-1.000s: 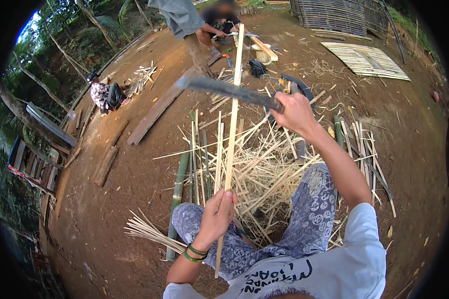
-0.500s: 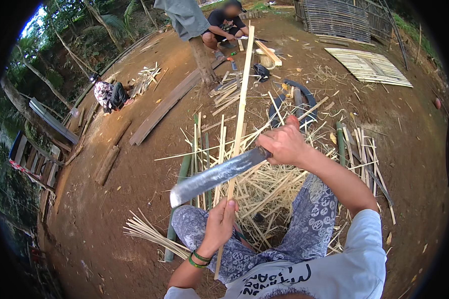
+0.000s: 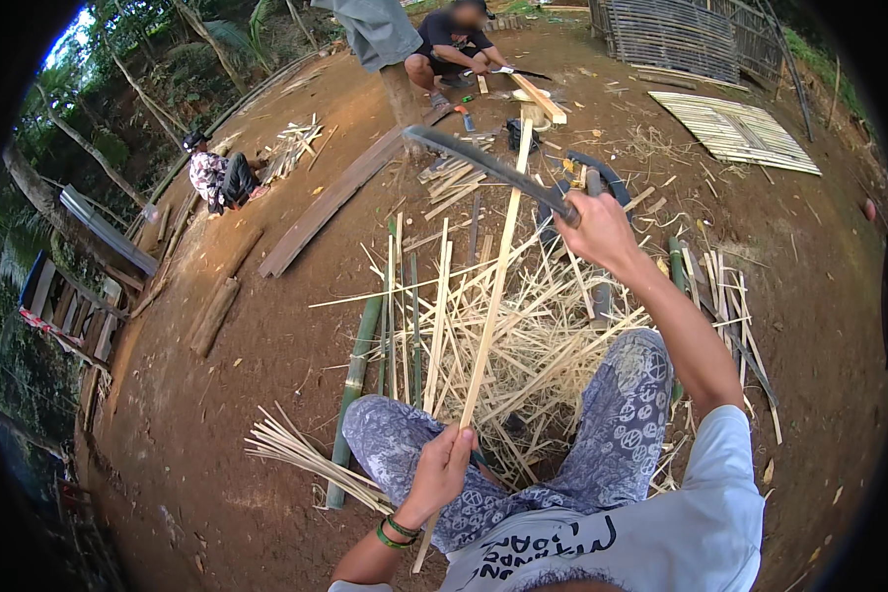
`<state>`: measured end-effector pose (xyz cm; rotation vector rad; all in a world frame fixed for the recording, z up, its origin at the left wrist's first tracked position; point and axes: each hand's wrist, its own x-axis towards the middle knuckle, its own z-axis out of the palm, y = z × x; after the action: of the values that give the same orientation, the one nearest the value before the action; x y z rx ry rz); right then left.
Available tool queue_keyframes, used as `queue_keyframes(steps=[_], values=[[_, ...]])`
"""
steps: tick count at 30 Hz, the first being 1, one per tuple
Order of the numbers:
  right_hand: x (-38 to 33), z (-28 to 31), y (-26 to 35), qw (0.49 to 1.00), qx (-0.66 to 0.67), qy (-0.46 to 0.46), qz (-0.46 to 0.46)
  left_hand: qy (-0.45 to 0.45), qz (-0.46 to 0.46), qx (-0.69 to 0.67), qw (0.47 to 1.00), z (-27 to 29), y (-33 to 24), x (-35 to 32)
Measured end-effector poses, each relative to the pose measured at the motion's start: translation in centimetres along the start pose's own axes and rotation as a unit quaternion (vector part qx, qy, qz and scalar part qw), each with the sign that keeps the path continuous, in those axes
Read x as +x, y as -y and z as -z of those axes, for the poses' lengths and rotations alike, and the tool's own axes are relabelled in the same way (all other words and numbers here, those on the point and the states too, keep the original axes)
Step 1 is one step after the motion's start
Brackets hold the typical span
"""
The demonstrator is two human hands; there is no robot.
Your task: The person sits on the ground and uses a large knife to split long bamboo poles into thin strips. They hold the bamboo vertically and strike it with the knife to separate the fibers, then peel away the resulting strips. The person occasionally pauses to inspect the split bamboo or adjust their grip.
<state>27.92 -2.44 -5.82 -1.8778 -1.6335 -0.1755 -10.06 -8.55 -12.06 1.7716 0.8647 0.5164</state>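
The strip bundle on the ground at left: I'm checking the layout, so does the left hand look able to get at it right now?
Probably, though the left hand grips a strip and would first have to let go. The bundle lies beside the left leg, its outer end uncovered.

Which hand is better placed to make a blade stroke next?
Probably the right hand: it holds the machete over the bamboo strip, while the left hand grips the strip's lower part.

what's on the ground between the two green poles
Head view: mostly a heap of pale strips lies between the left pole and the right pole; the strip in the left hand crosses in front.
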Motion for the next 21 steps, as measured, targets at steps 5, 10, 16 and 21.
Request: queue_keyframes(steps=[5, 10, 16, 21], values=[[-3.8, -2.3, 3.1, 0.982, -0.052, 0.020, 0.179, -0.044, -0.017, -0.008, 0.999, 0.0, 0.0, 0.3], [-4.0, -3.8, 2.6, 0.982, -0.071, 0.030, 0.172, -0.061, -0.040, -0.002, 0.997, 0.3, 0.5, 0.6], [0.4, -2.2, -4.3, 0.986, 0.033, 0.006, -0.162, -0.003, -0.005, 0.020, 1.000, 0.0, 3.2, -4.1], [-1.8, -0.7, -0.7, 0.971, 0.177, -0.075, -0.139, 0.054, 0.095, -0.204, 0.973, 0.6, 2.6, -2.8]])
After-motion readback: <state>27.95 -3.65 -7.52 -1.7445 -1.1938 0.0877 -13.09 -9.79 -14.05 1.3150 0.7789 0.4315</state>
